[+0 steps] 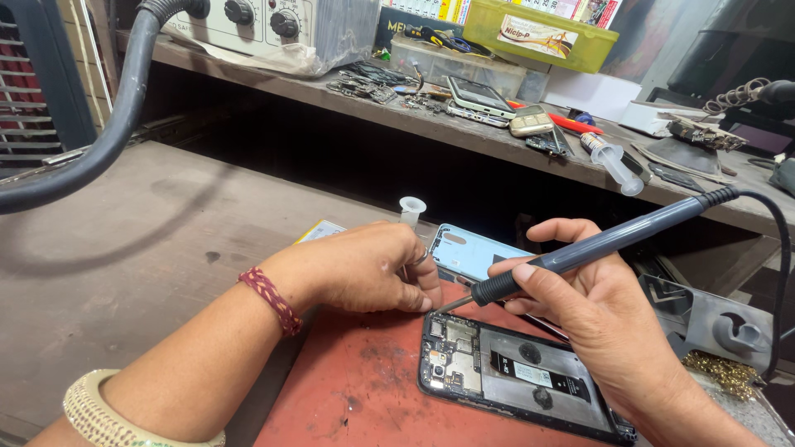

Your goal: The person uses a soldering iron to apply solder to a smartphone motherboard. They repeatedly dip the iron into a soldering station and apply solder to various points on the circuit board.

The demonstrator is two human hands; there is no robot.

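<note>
An opened black smartphone (530, 377) lies with its back off on a red work mat (356, 389), its circuit board exposed at the left end. My right hand (580, 298) grips a dark grey soldering iron (596, 244) like a pen, its tip pointing down-left just above the phone's top edge. My left hand (364, 269) rests on the mat beside that tip, fingers curled and pinched near the phone's corner; whether they hold something small is hidden. A light blue phone back cover (472, 252) lies just behind both hands.
A grey iron stand (712, 319) with brass wool (729, 372) sits at the right. A thick black hose (108, 124) curves across the upper left. The rear shelf (464, 132) holds a dial-fronted unit (265, 25), phones, a syringe (613, 161), tools and a green box (538, 33).
</note>
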